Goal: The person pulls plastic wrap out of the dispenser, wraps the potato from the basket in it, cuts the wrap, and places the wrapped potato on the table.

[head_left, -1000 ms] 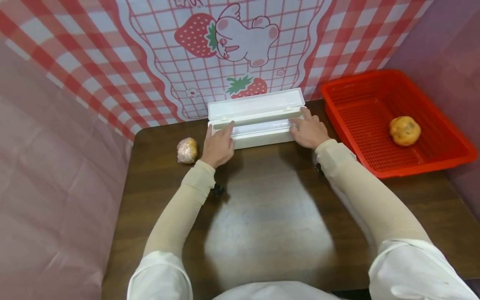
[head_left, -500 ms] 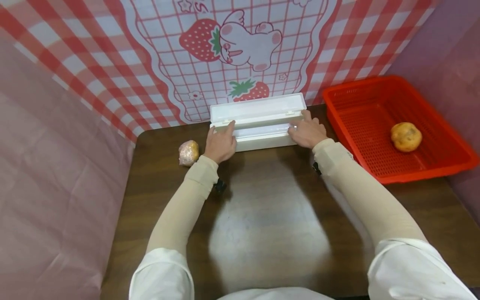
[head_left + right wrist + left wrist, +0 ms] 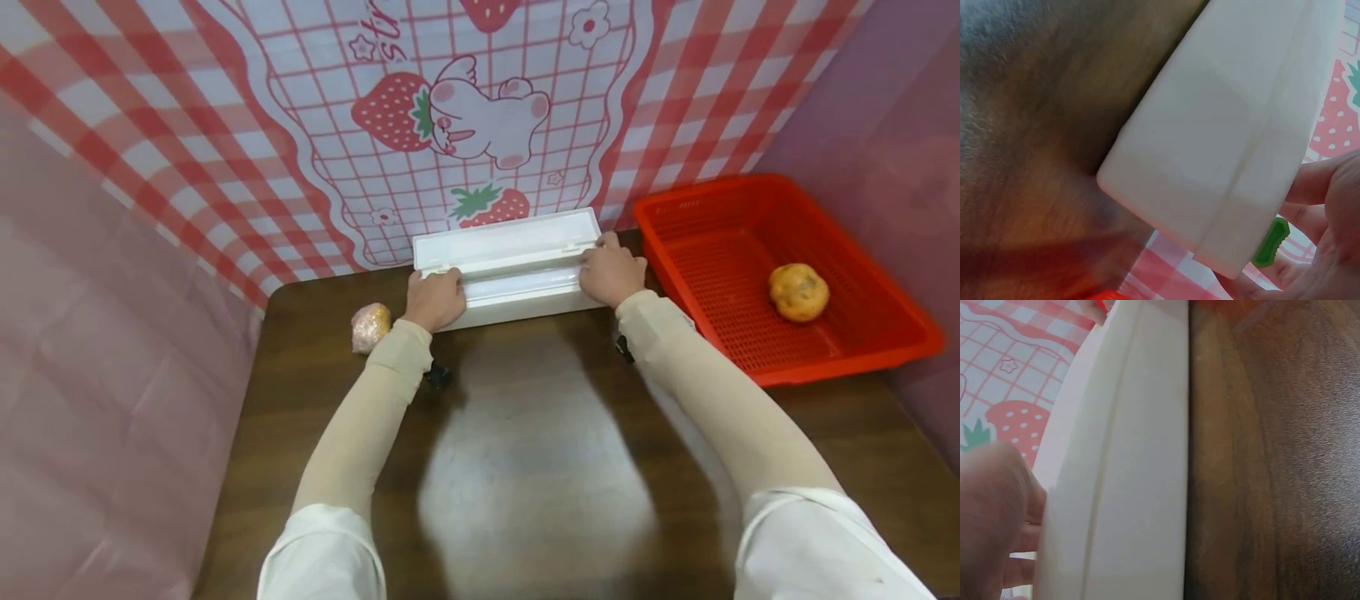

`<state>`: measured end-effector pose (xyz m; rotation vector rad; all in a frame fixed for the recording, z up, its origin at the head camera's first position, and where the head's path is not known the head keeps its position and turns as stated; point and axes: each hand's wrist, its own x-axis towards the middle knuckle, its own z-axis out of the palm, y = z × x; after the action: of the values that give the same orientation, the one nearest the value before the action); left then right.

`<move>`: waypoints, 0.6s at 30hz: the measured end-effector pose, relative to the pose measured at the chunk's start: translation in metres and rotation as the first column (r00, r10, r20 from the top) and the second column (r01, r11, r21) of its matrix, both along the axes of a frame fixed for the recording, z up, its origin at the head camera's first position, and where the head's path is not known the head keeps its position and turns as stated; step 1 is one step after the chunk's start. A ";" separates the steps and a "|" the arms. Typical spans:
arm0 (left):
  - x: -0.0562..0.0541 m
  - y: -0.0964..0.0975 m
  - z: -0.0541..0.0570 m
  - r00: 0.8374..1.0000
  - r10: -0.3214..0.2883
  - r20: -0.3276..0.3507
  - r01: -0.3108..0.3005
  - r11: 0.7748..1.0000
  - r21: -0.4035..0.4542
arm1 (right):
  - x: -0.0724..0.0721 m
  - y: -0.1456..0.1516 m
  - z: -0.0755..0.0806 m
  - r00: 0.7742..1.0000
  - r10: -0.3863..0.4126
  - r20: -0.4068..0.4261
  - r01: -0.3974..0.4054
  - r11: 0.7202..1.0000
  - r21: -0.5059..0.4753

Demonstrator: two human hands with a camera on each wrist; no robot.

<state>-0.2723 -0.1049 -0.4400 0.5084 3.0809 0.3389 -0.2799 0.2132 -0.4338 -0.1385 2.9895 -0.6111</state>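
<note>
A long white plastic wrap dispenser [image 3: 525,310] stands near the back of the table. Its lid [image 3: 510,237] is raised against the wall cloth, and a shiny pale roll [image 3: 521,286] lies inside. My left hand [image 3: 437,300] grips the left end, with fingers curled over the rim. At the right end, my right hand [image 3: 613,273] holds on the same way. The right wrist view shows a green ridged piece [image 3: 1272,242] beside the right fingers. Left of my left hand rests a yellowish lump wrapped in clear film [image 3: 371,328].
On the right stands a red plastic basket [image 3: 720,350] holding a round yellow-brown lump [image 3: 799,292], a fruit or potato by its look. A red checked cloth [image 3: 675,125] with strawberries hangs right behind the dispenser. Pink cloth [image 3: 127,375] borders the left side.
Fingers of both hands, stretched along the dispenser's ends before, have curled more round them. The head view has tilted upward slightly. Basket and wrapped lump have stayed put.
</note>
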 end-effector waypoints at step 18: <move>0.004 -0.022 -0.003 0.959 -0.080 -0.272 0.070 0.996 -0.048 | -0.008 0.003 -0.005 0.994 0.012 -0.107 -0.004 0.998 0.067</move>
<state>-0.2688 -0.1267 -0.4431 0.7274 3.3116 0.2258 -0.2880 0.2157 -0.4390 -0.1843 3.1068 -0.5183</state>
